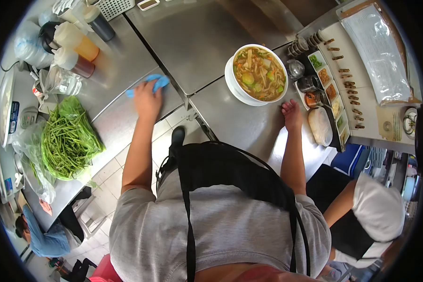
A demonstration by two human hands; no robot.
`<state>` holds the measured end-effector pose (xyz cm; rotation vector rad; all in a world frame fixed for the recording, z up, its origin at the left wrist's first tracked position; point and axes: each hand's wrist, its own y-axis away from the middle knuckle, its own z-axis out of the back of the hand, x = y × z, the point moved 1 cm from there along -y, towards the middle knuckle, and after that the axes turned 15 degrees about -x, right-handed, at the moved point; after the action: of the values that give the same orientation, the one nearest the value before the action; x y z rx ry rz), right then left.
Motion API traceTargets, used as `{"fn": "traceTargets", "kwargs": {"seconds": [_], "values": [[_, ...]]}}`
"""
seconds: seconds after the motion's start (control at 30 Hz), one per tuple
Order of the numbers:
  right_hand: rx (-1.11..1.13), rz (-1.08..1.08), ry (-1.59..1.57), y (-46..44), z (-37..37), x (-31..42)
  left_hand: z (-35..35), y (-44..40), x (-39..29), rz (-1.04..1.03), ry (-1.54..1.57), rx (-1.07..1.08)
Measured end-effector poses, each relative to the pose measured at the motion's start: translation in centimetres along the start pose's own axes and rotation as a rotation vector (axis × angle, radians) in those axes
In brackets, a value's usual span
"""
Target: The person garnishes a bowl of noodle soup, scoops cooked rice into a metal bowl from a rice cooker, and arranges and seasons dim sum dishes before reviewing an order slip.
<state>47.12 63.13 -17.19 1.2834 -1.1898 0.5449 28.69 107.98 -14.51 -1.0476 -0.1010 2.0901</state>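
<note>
My left hand (148, 98) presses a blue cloth (160, 82) onto the steel counter, its fingers closed over the cloth. Beside the white bowl, my right hand (292, 114) rests at the counter with fingers loosely curled and apart, and I see nothing in it. The bowl (229, 77) stands on a white plate (258, 103) and is full of soup (260, 74) with noodles and cut vegetables. A small gap separates my right hand from the bowl.
Green beans (66, 136) lie in a plastic bag at left, near squeeze bottles (75, 63). At right are a black condiment tray (331, 101), jars (316, 98) and a wrapped pale item (320, 127). One person (376, 207) stands at right, another (49, 237) at lower left.
</note>
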Motion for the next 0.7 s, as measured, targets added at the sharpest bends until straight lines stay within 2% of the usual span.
{"fn": "traceTargets", "kwargs": {"seconds": [0.03,0.1,0.17,0.27,0.37,0.47,0.57,0.63,0.67,0.7], "values": [[-0.003,0.023,0.006,0.5,0.0,-0.2,-1.0,0.0,-1.3,0.037,0.165,0.046],[-0.011,0.071,0.012,1.5,0.0,-0.3,-2.0,0.4,-6.9,0.264,0.39,0.321],[-0.05,0.107,-0.004,2.5,-0.6,0.0,-5.2,1.7,-10.0,0.12,0.38,0.311],[-0.075,0.146,-0.036,2.7,-0.7,-0.3,-7.0,3.3,-13.9,0.155,0.518,0.392],[-0.084,0.161,-0.026,3.2,-0.6,-0.1,-8.0,5.0,-15.1,0.063,0.496,0.358],[-0.064,0.148,-0.042,3.6,-0.2,-0.5,-6.4,6.1,-16.9,-0.052,0.378,0.517],[-0.064,0.121,-0.037,4.2,-0.5,-0.3,-6.1,9.0,-18.6,-0.394,0.513,0.738],[-0.061,0.085,-0.028,5.4,-0.6,-0.4,-6.3,10.9,-18.7,-0.234,0.602,0.882],[-0.031,0.097,0.075,6.0,-0.1,-1.7,-6.7,11.6,-18.6,-0.157,0.646,0.954],[0.088,0.182,0.236,7.9,0.1,-2.5,-7.3,12.0,-18.5,0.037,0.708,0.973]]}}
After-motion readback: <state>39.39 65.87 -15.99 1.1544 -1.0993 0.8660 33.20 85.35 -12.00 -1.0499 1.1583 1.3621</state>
